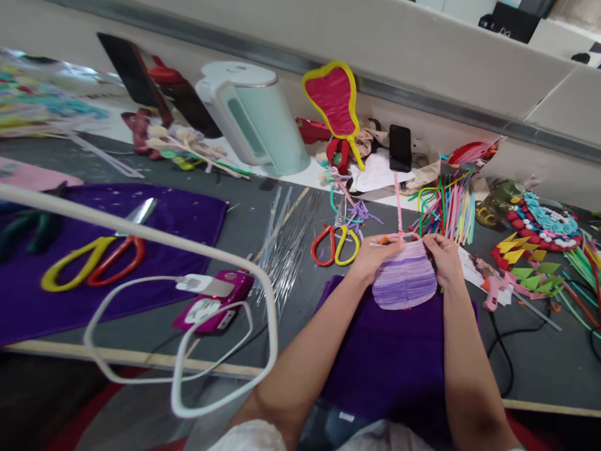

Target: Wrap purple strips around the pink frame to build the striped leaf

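Note:
A rounded piece made of lilac and purple pipe-cleaner rows (405, 282) is held over the purple cloth (385, 351) in front of me. A pink pipe-cleaner stem (399, 203) rises from its upper edge, pointing away from me. My left hand (381, 255) is closed on the upper left edge, thumb lying along it. At the upper right corner my right hand (442, 255) pinches the edge, where a pink pipe cleaner runs along the rim. Scissors with red and yellow handles (335, 244) lie left of my left hand.
Behind stand a kettle (263, 119), a phone (400, 148) and a pink-and-yellow fan shape (334, 100). Pipe-cleaner bundles (453, 210) and a pink glue gun (493, 289) lie rightward. Leftward are metal wires (288, 250), a magenta power strip (220, 304), a looping white cable (225, 254) and larger scissors (101, 263).

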`<state>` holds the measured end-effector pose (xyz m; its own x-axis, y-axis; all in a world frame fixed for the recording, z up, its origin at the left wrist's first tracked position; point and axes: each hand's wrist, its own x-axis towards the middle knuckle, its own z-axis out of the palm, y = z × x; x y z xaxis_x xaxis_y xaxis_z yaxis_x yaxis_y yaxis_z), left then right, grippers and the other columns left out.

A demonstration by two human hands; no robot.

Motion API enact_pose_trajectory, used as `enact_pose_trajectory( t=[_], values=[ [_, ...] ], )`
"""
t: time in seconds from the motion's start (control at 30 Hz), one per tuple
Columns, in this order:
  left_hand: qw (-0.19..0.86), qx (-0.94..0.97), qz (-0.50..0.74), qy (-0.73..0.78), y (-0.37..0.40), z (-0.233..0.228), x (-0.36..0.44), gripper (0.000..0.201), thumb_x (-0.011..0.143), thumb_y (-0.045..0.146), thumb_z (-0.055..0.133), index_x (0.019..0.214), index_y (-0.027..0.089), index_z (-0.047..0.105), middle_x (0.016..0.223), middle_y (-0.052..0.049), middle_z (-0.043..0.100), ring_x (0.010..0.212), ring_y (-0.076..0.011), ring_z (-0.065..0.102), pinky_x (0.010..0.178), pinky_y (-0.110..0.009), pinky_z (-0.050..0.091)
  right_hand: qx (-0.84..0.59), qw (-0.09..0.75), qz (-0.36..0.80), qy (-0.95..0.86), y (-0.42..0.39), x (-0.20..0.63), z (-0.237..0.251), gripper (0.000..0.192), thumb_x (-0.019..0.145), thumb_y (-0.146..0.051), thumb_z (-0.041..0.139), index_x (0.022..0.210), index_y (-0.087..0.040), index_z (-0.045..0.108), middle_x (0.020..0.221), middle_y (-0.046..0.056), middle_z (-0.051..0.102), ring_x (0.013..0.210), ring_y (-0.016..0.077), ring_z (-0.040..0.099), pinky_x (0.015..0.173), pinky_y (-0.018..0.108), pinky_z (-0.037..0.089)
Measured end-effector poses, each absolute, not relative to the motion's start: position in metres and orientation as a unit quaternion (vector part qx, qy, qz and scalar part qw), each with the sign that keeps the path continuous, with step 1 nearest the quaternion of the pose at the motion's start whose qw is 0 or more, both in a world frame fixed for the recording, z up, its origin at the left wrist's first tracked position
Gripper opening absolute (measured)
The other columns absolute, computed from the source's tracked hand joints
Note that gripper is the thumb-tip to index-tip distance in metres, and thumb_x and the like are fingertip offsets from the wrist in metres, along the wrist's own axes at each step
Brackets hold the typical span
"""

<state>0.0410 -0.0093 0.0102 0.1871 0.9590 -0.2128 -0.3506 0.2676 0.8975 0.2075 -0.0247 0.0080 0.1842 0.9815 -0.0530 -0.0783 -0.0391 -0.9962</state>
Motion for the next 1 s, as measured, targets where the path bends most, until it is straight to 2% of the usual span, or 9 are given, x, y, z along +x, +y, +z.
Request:
enact_pose_trajectory(
  t=[0.07, 0.17, 0.3, 0.43, 0.5, 0.7, 1.0],
  values=[
    [0.683, 0.358, 0.480, 0.418, -0.009, 0.010, 0.042, 0.028, 0.048, 0.026, 0.085, 0.070, 0.013, 0.074, 0.067, -0.002, 0.068, 0.061, -0.0107, 0.056, 0.063, -0.023, 0.043, -0.553, 0.556, 0.458, -0.419, -0.024, 0.206, 0.005, 0.028, 0.070, -0.047, 0.067, 0.071, -0.019, 0.060, 0.055, -0.005, 0.055, 0.048, 0.0102, 0.044, 0.049, 0.024, 0.034],
    [0.680, 0.353, 0.484, 0.423, -0.010, 0.011, 0.043, 0.026, 0.048, 0.025, 0.085, 0.069, 0.014, 0.074, 0.066, -0.001, 0.067, 0.060, -0.0099, 0.055, 0.064, -0.023, 0.042, -0.606, 0.552, 0.350, -0.455, -0.024, 0.200, 0.004, 0.028, 0.073, -0.047, 0.065, 0.075, -0.020, 0.059, 0.057, -0.004, 0.057, 0.050, 0.0117, 0.047, 0.050, 0.024, 0.034],
    [0.666, 0.357, 0.495, 0.429, -0.010, 0.012, 0.044, 0.024, 0.048, 0.024, 0.084, 0.066, 0.014, 0.073, 0.066, -0.001, 0.067, 0.060, -0.0097, 0.054, 0.064, -0.022, 0.042, -0.664, 0.481, 0.182, -0.542, -0.031, 0.193, 0.011, 0.028, 0.084, -0.046, 0.054, 0.078, -0.020, 0.064, 0.069, 0.001, 0.064, 0.063, 0.0157, 0.056, 0.061, 0.027, 0.040],
    [0.650, 0.364, 0.501, 0.441, -0.009, 0.010, 0.044, 0.026, 0.047, 0.025, 0.084, 0.068, 0.013, 0.073, 0.067, -0.002, 0.068, 0.062, -0.0111, 0.055, 0.064, -0.023, 0.043, -0.670, 0.423, 0.112, -0.599, -0.035, 0.191, 0.018, 0.033, 0.086, -0.050, 0.052, 0.079, -0.021, 0.066, 0.074, 0.004, 0.066, 0.072, 0.0182, 0.058, 0.069, 0.030, 0.040],
    [0.652, 0.365, 0.498, 0.440, -0.009, 0.010, 0.043, 0.026, 0.047, 0.025, 0.084, 0.068, 0.013, 0.073, 0.066, -0.002, 0.067, 0.061, -0.0112, 0.055, 0.063, -0.023, 0.042, -0.655, 0.426, 0.147, -0.607, -0.034, 0.193, 0.018, 0.032, 0.085, -0.051, 0.054, 0.079, -0.021, 0.066, 0.074, 0.003, 0.066, 0.072, 0.0179, 0.057, 0.069, 0.029, 0.040],
    [0.667, 0.377, 0.476, 0.432, -0.010, 0.011, 0.042, 0.024, 0.050, 0.026, 0.084, 0.067, 0.014, 0.072, 0.064, 0.001, 0.065, 0.058, -0.0095, 0.053, 0.061, -0.022, 0.040, -0.560, 0.512, 0.362, -0.541, -0.027, 0.204, 0.011, 0.026, 0.077, -0.047, 0.064, 0.076, -0.021, 0.064, 0.067, -0.001, 0.059, 0.058, 0.0125, 0.048, 0.054, 0.025, 0.035],
    [0.694, 0.374, 0.455, 0.413, -0.011, 0.011, 0.041, 0.029, 0.047, 0.027, 0.086, 0.070, 0.014, 0.074, 0.067, -0.001, 0.067, 0.059, -0.0106, 0.055, 0.063, -0.023, 0.043, -0.461, 0.515, 0.588, -0.420, -0.031, 0.206, 0.017, 0.034, 0.067, -0.050, 0.073, 0.068, -0.021, 0.055, 0.056, -0.005, 0.049, 0.050, 0.0090, 0.039, 0.049, 0.022, 0.033]
  ],
)
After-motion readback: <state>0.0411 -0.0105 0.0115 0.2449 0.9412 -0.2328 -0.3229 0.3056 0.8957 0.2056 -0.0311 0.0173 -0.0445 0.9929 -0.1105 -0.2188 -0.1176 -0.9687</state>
